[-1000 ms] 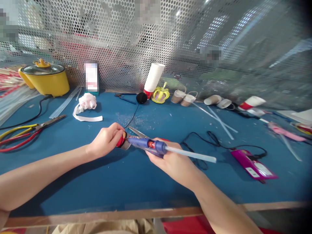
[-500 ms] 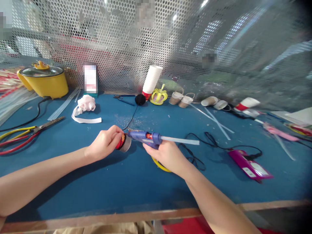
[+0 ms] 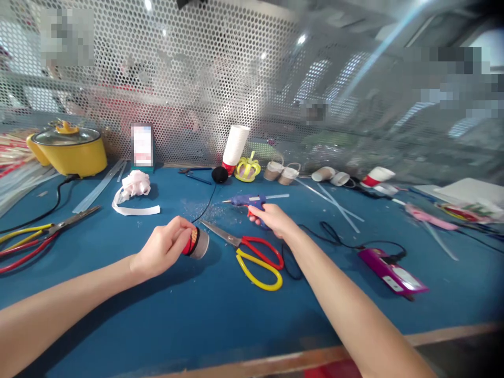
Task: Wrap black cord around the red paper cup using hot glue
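My left hand [image 3: 163, 245] is closed around a small red paper cup [image 3: 200, 245] with a gold pattern and a black band. The cup lies tilted, its pale round end facing right. A thin black yarn [image 3: 205, 209] runs from near the cup to a black yarn ball [image 3: 219, 175] at the back. Beyond the scissors, my right hand [image 3: 271, 218] has its fingers wrapped round the handle of a blue glue gun [image 3: 248, 200], nozzle pointing left, a clear glue stick in its rear. Between both hands lie scissors [image 3: 252, 257] with one red and one yellow handle.
A second pair of scissors [image 3: 55, 228] lies at left, before a yellow electric pot [image 3: 71, 152]. White ribbon [image 3: 136, 184], a propped phone [image 3: 142, 147], stacked paper cups [image 3: 236, 144] and a yellow crown-like piece [image 3: 247, 169] line the back. A purple power strip [image 3: 389, 273] sits at right.
My right hand has carried the glue gun away from the cup, back and to the right, uncovering the scissors. My left hand keeps hold of the cup. The view has shifted slightly.
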Action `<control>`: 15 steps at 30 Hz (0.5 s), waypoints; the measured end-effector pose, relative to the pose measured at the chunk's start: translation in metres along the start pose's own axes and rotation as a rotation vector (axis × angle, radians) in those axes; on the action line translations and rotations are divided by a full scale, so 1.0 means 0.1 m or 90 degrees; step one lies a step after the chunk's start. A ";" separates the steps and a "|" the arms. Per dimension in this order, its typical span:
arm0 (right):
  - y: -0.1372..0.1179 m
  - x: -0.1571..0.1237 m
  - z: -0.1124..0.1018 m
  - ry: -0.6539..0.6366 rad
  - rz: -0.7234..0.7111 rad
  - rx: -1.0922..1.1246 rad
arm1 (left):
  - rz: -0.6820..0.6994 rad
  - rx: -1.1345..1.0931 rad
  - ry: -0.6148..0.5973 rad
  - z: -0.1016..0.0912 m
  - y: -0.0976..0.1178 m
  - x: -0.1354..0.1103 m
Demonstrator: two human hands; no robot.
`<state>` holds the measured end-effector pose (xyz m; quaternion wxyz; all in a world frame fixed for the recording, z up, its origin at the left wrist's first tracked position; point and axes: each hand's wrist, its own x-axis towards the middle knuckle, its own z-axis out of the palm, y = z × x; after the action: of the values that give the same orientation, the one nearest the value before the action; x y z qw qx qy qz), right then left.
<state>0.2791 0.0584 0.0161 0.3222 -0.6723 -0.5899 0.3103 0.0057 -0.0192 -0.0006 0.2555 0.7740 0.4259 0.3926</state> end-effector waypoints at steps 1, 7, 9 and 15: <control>0.05 0.06 0.01 0.012 0.013 -0.025 | 0.004 -0.003 0.002 0.00 0.00 0.00; 0.03 0.17 0.05 0.067 -0.002 -0.171 | 0.044 0.006 0.013 -0.03 0.02 -0.02; -0.11 0.09 0.09 0.068 -0.048 -0.196 | 0.065 0.004 0.016 -0.03 0.03 -0.03; -0.62 -0.42 0.52 -0.294 -0.186 -0.014 | 0.118 0.000 0.006 -0.03 0.07 -0.04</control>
<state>0.1957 0.0262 0.0362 0.2131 -0.4949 -0.7420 0.3988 0.0050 -0.0263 0.0045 0.2159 0.8083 0.3535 0.4185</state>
